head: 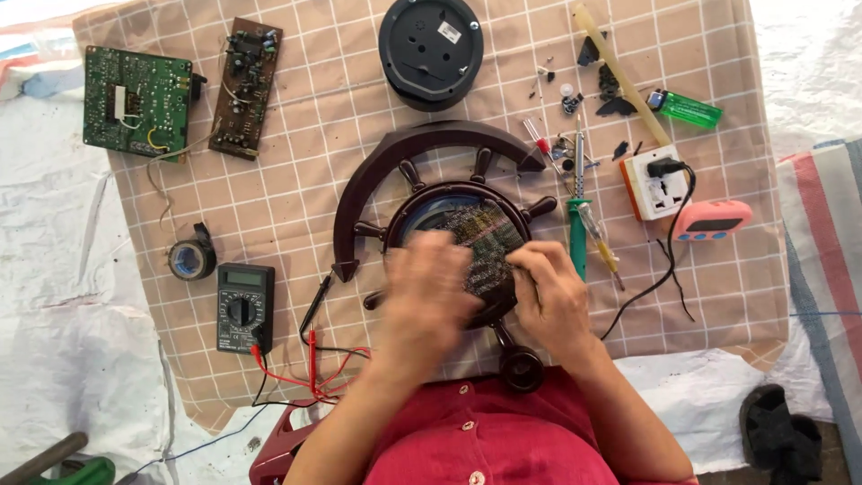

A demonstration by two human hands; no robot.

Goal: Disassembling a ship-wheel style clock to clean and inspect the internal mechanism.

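Observation:
A dark brown ship's-wheel shaped clock frame (422, 148) lies on the checked cloth (296, 207) in front of me. In its round centre sits a dark circuit board (485, 241) with many fine lines. My left hand (424, 301) is blurred and rests over the lower left of the centre, fingers against the board's edge. My right hand (549, 292) pinches the board's right edge with its fingertips. Whether the left hand grips the board I cannot tell.
Left: a green circuit board (137, 101), a brown circuit board (246, 88), a tape roll (191, 260), a multimeter (244, 308) with red and black leads. Above: a round black case (431, 49). Right: a soldering iron (577, 224), screwdrivers, a socket block (653, 182), a pink timer (712, 220), a green lighter (687, 109).

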